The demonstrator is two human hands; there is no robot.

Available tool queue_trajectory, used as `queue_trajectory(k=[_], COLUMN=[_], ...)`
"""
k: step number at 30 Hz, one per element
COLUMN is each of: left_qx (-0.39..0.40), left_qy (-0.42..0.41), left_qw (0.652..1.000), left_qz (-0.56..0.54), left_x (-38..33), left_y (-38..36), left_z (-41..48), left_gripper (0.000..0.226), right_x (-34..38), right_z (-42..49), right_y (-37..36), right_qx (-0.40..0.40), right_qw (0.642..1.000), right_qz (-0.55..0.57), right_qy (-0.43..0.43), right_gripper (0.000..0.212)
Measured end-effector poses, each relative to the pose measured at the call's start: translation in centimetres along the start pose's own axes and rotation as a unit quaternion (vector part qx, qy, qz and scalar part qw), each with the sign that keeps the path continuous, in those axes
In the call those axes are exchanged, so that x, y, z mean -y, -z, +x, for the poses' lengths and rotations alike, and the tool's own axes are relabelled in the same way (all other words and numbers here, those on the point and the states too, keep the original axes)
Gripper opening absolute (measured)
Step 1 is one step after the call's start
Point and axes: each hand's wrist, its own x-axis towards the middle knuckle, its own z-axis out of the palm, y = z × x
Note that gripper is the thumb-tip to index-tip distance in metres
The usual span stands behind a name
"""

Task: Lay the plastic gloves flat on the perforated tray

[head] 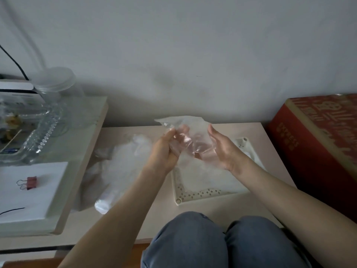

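Note:
A clear plastic glove (190, 132) hangs in the air above the low table, held between both hands. My left hand (165, 151) pinches its left side with thumb and curled fingers. My right hand (222, 149) lies against its right side, palm turned inward, and its fingers show through the film. Below them the cream perforated tray (195, 196) sits on the table with a flat layer of clear plastic on it. A loose heap of more clear gloves (119, 169) lies on the table left of the tray.
A red cardboard box (316, 140) stands at the right of the table. On the left, a raised shelf carries a glass dish (34, 136), a lidded jar (56, 82) and a white pad with a red binder clip (29, 182). My knees (212, 242) are at the table's front edge.

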Motion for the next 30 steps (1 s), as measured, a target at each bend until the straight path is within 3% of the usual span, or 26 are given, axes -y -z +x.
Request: queue_trajectory(k=[2, 5, 8, 14, 17, 20, 21, 24, 25, 30], left_qx=[0.006, 0.013, 0.005, 0.030, 0.058, 0.059, 0.050, -0.024, -0.038, -0.102], left_qy=[0.019, 0.055, 0.080, 0.172, 0.200, 0.182, 0.164, 0.111, 0.100, 0.060], left_qw=[1.000, 0.998, 0.995, 0.974, 0.950, 0.921, 0.916, 0.930, 0.933, 0.957], left_qz=[0.009, 0.015, 0.057, 0.147, 0.233, 0.339, 0.363, 0.349, 0.343, 0.264], left_x=[0.5, 0.7, 0.6, 1.5, 2.2, 3.7, 4.2, 5.6, 5.9, 7.4], left_y=[0.2, 1.2, 2.5, 2.3, 1.4, 0.5, 0.5, 0.8, 1.1, 2.0], left_z=[0.2, 0.7, 1.4, 3.0, 3.3, 3.6, 3.9, 4.5, 4.7, 4.9], left_gripper=[0.033, 0.027, 0.035, 0.075, 0.060, 0.029, 0.033, 0.031, 0.030, 0.033], right_x=[0.3, 0.8, 1.7, 4.0, 4.7, 4.6, 4.5, 3.6, 3.2, 1.0], right_z=[-0.3, -1.1, -2.3, -5.5, -5.6, -5.6, -5.6, -5.7, -5.6, -5.4], right_y=[1.1, 2.8, 4.6, 7.2, 7.7, 8.0, 8.2, 9.1, 9.3, 10.5], right_qx=[-0.055, -0.085, -0.139, -0.081, -0.079, -0.079, -0.070, -0.023, -0.012, 0.040], right_qw=[0.998, 0.995, 0.988, 0.990, 0.981, 0.975, 0.977, 0.992, 0.995, 0.997], right_qz=[-0.041, 0.020, -0.002, -0.114, -0.166, -0.197, -0.189, -0.107, -0.079, 0.052], right_qy=[0.017, 0.057, 0.064, -0.025, -0.056, -0.065, -0.064, -0.063, -0.057, -0.037], right_gripper=[0.034, 0.011, 0.016, 0.017, 0.024, 0.014, 0.019, 0.076, 0.085, 0.091])
